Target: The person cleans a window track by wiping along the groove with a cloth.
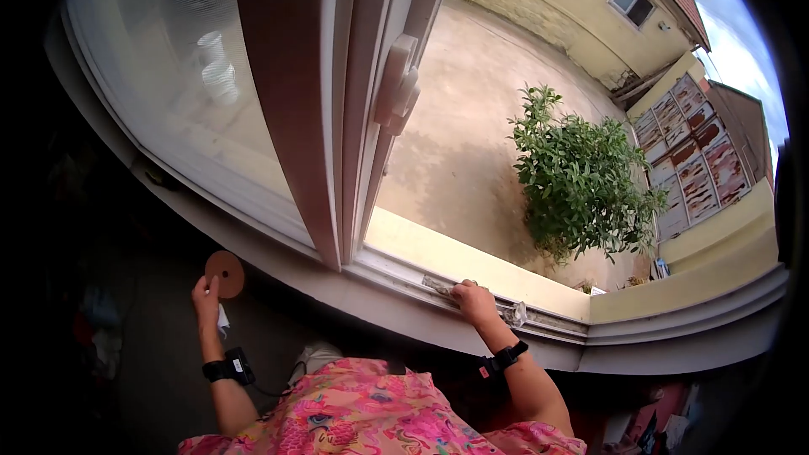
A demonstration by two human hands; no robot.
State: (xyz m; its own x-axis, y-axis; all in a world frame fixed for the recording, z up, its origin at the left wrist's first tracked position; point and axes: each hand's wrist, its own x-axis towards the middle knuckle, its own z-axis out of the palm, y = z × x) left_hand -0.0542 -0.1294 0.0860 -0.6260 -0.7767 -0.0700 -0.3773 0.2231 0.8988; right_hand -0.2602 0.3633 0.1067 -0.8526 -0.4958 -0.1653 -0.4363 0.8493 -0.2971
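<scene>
My left hand (203, 293) is closed on the edge of a flat, round brown disc (225, 275) with a small hole in its middle, like a cardboard reel. A small white piece (222, 320) hangs just below that hand. My right hand (474, 297) is down at the window track (396, 278), fingers closed. Crumpled greyish-white material (438, 284), like a rag or tissue, shows at its fingertips. Another crumpled whitish piece (516, 314) lies on the track behind the wrist; I cannot tell whether the two are joined.
The sliding window sash (337, 118) with its white handle (398, 88) stands left of my right hand. A sill (371, 303) runs along in front of me. Outside are a leafy bush (581, 177), a paved yard (455, 118) and a rusty gate (695, 147).
</scene>
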